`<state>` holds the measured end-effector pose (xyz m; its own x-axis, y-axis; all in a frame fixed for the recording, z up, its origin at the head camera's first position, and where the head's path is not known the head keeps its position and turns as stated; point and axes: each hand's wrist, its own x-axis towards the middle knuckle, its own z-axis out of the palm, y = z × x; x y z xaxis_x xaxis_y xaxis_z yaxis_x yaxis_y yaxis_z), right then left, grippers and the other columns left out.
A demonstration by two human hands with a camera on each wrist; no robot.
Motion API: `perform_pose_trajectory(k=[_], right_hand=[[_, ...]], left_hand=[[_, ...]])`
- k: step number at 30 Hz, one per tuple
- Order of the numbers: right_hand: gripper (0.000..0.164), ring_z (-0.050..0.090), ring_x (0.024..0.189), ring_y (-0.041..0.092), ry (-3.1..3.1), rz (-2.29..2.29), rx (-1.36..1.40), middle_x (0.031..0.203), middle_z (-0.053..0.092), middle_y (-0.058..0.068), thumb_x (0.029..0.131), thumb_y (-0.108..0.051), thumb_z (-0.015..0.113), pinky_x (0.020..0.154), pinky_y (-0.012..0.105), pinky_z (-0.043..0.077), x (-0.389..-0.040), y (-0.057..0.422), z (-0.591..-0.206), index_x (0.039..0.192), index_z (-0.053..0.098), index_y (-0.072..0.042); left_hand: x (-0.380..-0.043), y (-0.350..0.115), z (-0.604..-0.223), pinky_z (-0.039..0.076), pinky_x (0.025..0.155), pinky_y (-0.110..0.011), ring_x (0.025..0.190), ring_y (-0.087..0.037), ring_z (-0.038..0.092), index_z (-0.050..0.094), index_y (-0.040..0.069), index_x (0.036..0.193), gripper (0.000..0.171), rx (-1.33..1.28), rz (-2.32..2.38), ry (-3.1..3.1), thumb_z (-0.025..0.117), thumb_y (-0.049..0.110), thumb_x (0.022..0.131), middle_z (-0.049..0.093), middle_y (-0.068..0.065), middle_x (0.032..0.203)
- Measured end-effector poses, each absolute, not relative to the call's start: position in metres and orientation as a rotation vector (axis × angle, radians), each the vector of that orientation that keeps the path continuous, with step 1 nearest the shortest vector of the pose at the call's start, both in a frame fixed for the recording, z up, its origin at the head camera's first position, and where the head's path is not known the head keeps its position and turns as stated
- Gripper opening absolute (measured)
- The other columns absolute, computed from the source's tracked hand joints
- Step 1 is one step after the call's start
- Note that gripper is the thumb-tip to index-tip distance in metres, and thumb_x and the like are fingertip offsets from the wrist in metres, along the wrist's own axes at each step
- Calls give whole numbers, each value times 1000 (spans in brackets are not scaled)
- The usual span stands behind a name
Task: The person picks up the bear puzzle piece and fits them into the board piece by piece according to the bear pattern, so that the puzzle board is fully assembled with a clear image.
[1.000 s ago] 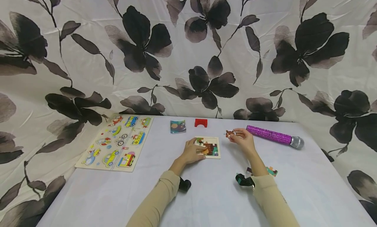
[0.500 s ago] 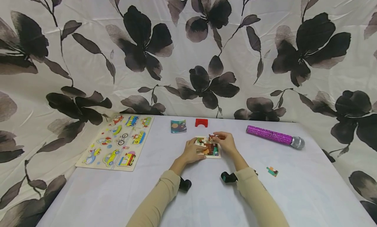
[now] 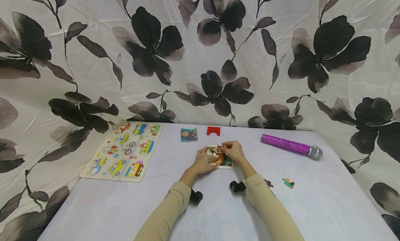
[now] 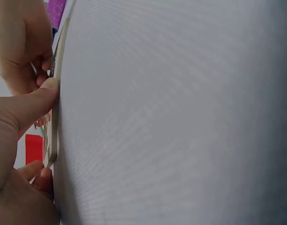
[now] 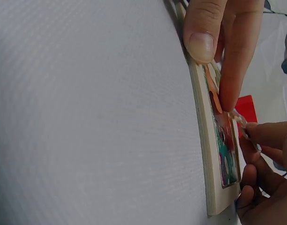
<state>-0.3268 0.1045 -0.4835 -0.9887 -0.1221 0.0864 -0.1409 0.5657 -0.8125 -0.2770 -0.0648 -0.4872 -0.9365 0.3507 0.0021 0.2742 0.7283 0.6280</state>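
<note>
A small jigsaw puzzle board point(image 3: 225, 167) with a pale wooden frame lies mid-table, with brown, green and teal pieces set in it. My left hand point(image 3: 203, 161) grips its left side. In the right wrist view the left thumb point(image 5: 201, 47) rests on the near rim, and the index finger reaches down onto the picture. My right hand point(image 3: 235, 151) is over the board's upper right part. Between its thumb and fingers it pinches a small jigsaw piece point(image 5: 242, 121), held at a tilt at the picture's far side and mostly hidden by the fingertips.
Two loose jigsaw pieces, one teal and orange point(image 3: 288, 183) and one dark point(image 3: 268, 183), lie by the right sleeve. A purple glitter microphone point(image 3: 285, 143) is at the right. Behind are a red arch block point(image 3: 213, 131) and a picture card point(image 3: 189, 134); a vehicle puzzle board point(image 3: 104, 176) lies left.
My right hand has brought the brown jigsaw piece leftward from near the microphone to the puzzle board, then lowered it slightly there. My left hand has stayed on the board.
</note>
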Motion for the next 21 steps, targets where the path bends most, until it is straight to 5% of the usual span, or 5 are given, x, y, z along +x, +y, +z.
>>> perform_pose_trajectory(k=[13,21], right_hand=[[23,62,95,31,-2828,1384,160,99,69,21,82,-9,68,84,41,50,-325,99,-476,99,71,6],[22,63,73,16,-2799,1347,219,81,72,4,74,-26,77,66,27,51,-350,105,-498,88,77,-9]], left_hand=[[-276,-66,-488,28,103,-52,125,-40,28,66,9,119,41,605,1000,2822,72,22,81,39,-19,143],[-278,-67,-491,27,103,-53,124,-41,30,67,8,118,41,646,985,2844,73,22,81,41,-20,142]])
